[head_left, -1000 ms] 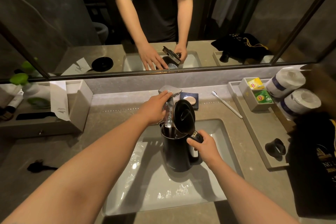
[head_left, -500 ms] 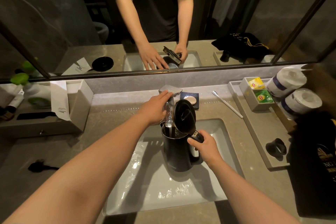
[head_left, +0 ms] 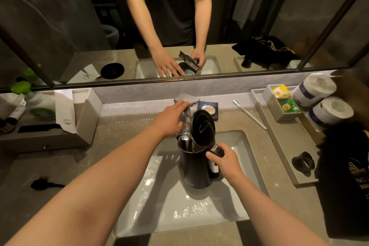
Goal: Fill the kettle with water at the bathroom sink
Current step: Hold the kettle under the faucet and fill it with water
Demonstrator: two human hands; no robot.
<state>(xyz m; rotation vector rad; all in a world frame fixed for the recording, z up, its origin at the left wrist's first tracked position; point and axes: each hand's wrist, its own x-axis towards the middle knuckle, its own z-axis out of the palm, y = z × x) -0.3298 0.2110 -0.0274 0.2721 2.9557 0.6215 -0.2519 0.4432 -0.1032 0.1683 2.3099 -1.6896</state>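
A black electric kettle [head_left: 194, 168] stands upright in the white sink basin [head_left: 171, 213], its lid [head_left: 202, 127] hinged open. My right hand [head_left: 226, 161] grips its handle. Water [head_left: 185, 128] streams from the silver tap [head_left: 186, 99] down into the kettle's mouth. My left hand [head_left: 169, 120] rests on the tap, fingers lying over its lever. The water level inside the kettle is hidden.
A tissue box [head_left: 65, 110] and tray stand left. The kettle's base shows only in the mirror. A soap dish [head_left: 208, 108] and toothbrush [head_left: 249, 115] lie behind the sink. Right: a tray with tea bags [head_left: 284, 98], toilet rolls [head_left: 321, 102], a black bag [head_left: 347, 175].
Almost nothing: both hands and the kettle hold their places while the water keeps running into it.
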